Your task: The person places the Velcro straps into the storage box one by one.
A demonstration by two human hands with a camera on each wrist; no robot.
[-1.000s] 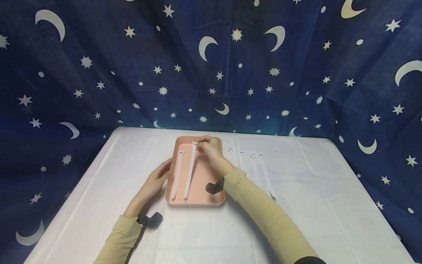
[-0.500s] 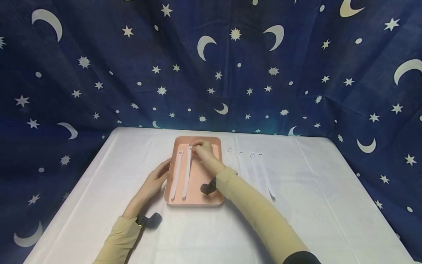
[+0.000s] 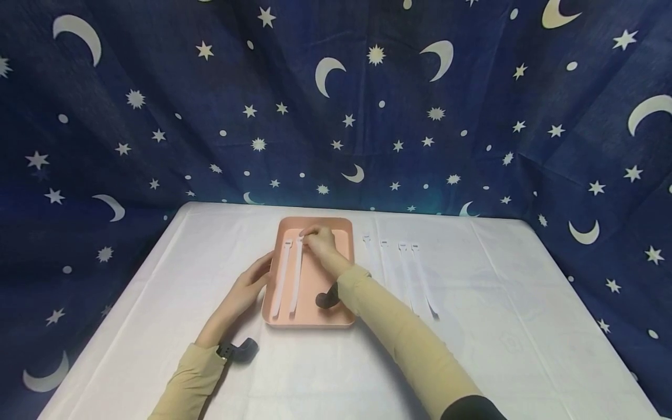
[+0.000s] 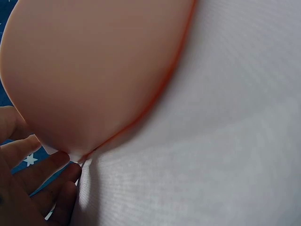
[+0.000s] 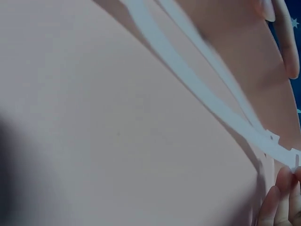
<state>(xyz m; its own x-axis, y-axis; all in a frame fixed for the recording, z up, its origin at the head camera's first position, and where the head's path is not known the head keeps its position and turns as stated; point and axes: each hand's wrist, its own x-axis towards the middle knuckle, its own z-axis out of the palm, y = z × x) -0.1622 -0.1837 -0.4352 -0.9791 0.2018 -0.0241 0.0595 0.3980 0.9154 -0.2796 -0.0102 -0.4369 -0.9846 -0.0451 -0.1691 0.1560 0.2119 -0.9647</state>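
Note:
A shallow pink tray (image 3: 312, 280) stands on the white-covered table. Inside, at its left, lies a white strap (image 3: 282, 280) with a slotted head. My right hand (image 3: 321, 242) pinches the slotted end of a second white strap (image 3: 296, 277), which runs lengthwise down the tray beside the first. In the right wrist view, the fingertips hold the head of this strap (image 5: 207, 94), and the other strap (image 5: 214, 59) is behind it. My left hand (image 3: 249, 286) rests against the tray's left side; its extended fingers touch the outer wall in the left wrist view.
Several more white straps (image 3: 406, 268) lie roughly parallel on the tablecloth (image 3: 483, 326), right of the tray; my right forearm passes close to their lower ends. A dark blue curtain (image 3: 294, 157) with moons and stars hangs behind the table.
My right hand has moved left and slightly down with its strap, bringing the strap closer to the first and nearly parallel with it. My left hand stays at the tray's side.

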